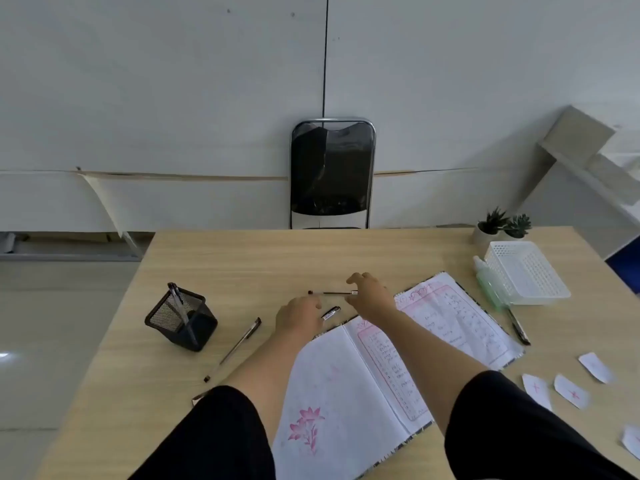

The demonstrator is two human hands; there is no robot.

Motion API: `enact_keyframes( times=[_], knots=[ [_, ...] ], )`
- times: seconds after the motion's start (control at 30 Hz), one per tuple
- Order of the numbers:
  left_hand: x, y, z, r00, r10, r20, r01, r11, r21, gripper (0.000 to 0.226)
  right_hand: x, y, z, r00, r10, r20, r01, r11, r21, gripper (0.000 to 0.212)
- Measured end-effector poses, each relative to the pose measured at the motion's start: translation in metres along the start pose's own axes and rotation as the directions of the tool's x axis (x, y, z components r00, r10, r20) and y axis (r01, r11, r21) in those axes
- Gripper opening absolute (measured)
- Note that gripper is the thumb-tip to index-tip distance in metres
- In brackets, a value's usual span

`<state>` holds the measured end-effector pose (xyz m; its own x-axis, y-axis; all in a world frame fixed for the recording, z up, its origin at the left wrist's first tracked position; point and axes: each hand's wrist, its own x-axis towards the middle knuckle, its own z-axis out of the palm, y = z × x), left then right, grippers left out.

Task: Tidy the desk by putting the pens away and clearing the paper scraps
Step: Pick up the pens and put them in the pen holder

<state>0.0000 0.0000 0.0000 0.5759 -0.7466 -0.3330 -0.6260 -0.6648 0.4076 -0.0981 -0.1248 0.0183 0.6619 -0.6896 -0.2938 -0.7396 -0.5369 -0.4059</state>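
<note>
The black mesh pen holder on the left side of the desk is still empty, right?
Not quite. The head view shows the black mesh pen holder on the left of the light wooden desk already holds a pen; the rest is right.

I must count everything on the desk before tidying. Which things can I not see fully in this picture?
Head view:
- Pen: mostly under the left hand.
- Pen near the left sleeve: mostly covered.
- Paper scrap: cut by the right edge.
- Notebook writing: too blurred to read.

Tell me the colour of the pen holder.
Black wire mesh pen holder, clearest in the head view.
</note>
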Motion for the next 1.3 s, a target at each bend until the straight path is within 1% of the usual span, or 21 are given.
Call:
enact_keyframes(
  times=[0.03,0.13,0.23,0.27,0.37,0.47,0.53,0.63,0.73,0.8,0.9,1.0,1.13,1.3],
  knots=[
    [0.000,0.001,0.003,1.000,-0.002,0.016,0.002,1.000,0.023,0.036,0.001,0.002,0.000,1.000,0.019,0.002,-0.019,1.000,0.006,0.042],
    [0.001,-0.001,0.015,1.000,0.019,0.006,-0.020,0.995,0.102,0.035,0.004,0.009,0.003,0.999,0.054,-0.005,-0.054,0.999,0.001,0.042],
    [0.003,-0.004,0.025,1.000,0.030,-0.002,-0.029,0.987,0.156,0.034,0.009,0.017,0.010,0.998,0.061,-0.007,-0.061,0.998,0.005,0.043],
    [0.004,-0.006,0.027,0.999,0.041,-0.021,-0.037,0.985,0.168,0.032,0.010,0.018,0.012,0.998,0.059,-0.012,-0.059,0.998,0.011,0.043],
    [0.010,-0.010,0.033,0.999,0.051,-0.012,-0.048,0.981,0.188,0.024,0.014,0.025,0.019,0.998,0.067,-0.016,-0.067,0.998,0.021,0.044],
    [0.016,-0.010,0.034,0.997,0.070,0.038,-0.076,0.975,0.211,0.021,0.018,0.030,0.023,0.997,0.076,-0.024,-0.076,0.997,0.019,0.045],
    [0.022,-0.009,0.031,0.996,0.080,0.047,-0.088,0.975,0.203,0.020,0.021,0.032,0.025,0.996,0.082,-0.035,-0.081,0.997,0.019,0.045],
    [0.034,-0.004,0.026,0.992,0.124,-0.001,-0.123,0.982,0.140,0.018,0.025,0.034,0.029,0.996,0.072,-0.042,-0.072,0.997,0.001,0.044],
    [0.047,0.007,0.021,0.979,0.196,-0.061,-0.186,0.973,0.140,0.018,0.027,0.037,0.034,0.995,0.078,-0.065,-0.078,0.997,-0.001,0.044],
    [0.056,0.014,0.022,0.972,0.217,-0.089,-0.204,0.969,0.139,0.018,0.029,0.040,0.036,0.992,0.085,-0.090,-0.084,0.996,0.014,0.045],
    [0.062,0.020,0.028,0.972,0.217,-0.092,-0.202,0.968,0.148,0.020,0.030,0.044,0.038,0.992,0.063,-0.111,-0.060,0.998,0.033,0.048],
    [0.062,0.021,0.034,0.975,0.201,-0.092,-0.179,0.963,0.202,0.024,0.031,0.045,0.039,0.996,0.037,-0.086,-0.031,0.997,0.076,0.050],
    [0.062,0.023,0.038,0.974,0.192,-0.121,-0.151,0.946,0.287,0.037,0.033,0.044,0.039,0.998,0.028,-0.065,-0.017,0.986,0.165,0.049],
    [0.059,0.026,0.037,0.978,0.180,-0.107,-0.132,0.926,0.354,0.035,0.035,0.040,0.039,0.998,0.006,-0.055,0.007,0.972,0.234,0.047]
  ],
)
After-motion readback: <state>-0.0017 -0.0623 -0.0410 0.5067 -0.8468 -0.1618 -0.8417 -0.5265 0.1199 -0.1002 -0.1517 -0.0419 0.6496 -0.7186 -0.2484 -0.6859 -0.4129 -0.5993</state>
